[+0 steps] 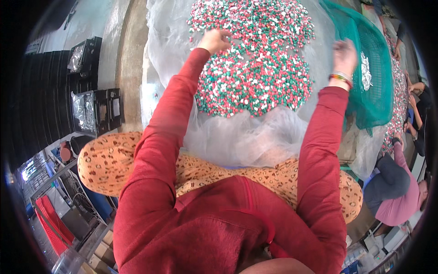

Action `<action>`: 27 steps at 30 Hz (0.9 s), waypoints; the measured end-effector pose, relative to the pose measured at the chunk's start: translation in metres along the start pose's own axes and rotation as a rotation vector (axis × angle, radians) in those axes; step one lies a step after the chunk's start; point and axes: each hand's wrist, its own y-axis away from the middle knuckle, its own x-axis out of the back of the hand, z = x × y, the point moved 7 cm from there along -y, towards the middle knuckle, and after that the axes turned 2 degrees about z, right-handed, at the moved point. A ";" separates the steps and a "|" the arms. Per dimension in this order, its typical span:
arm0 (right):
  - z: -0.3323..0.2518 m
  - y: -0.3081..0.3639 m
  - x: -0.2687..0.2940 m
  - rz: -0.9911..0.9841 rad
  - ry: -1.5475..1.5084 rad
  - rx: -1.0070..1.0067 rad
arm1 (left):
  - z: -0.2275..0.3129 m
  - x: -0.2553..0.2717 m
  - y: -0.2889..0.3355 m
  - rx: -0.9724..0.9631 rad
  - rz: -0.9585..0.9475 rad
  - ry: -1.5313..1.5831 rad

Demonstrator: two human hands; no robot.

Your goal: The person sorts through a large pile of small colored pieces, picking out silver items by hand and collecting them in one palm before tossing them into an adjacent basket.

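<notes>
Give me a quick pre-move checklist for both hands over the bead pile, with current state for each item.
1. Left hand on the pile: ok, it rests on the small red, green and white pieces, fingers curled down.
2. Right hand on the pile: not ok, it is raised at the pile's right edge, beside the green net.
3. Anything held in either hand: cannot tell, both palms face away.
4. Pieces contained: ok, they lie heaped on the clear plastic sheet, none seen past its edge.
5. Sheet supported: ok, its near edge drapes over the lap.
6. Neighbours clear: ok, another person sits off to the right, away from both hands.
</notes>
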 end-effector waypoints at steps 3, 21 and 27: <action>0.099 0.029 -0.070 -0.347 0.564 -0.367 | -0.029 -0.042 -0.049 0.096 0.057 -0.044; 0.244 0.099 -0.093 -0.656 1.520 0.043 | -0.047 -0.096 -0.097 -0.008 -0.139 -0.176; 0.189 0.175 -0.094 -0.701 0.759 -0.647 | -0.017 -0.085 -0.004 0.057 -0.489 0.629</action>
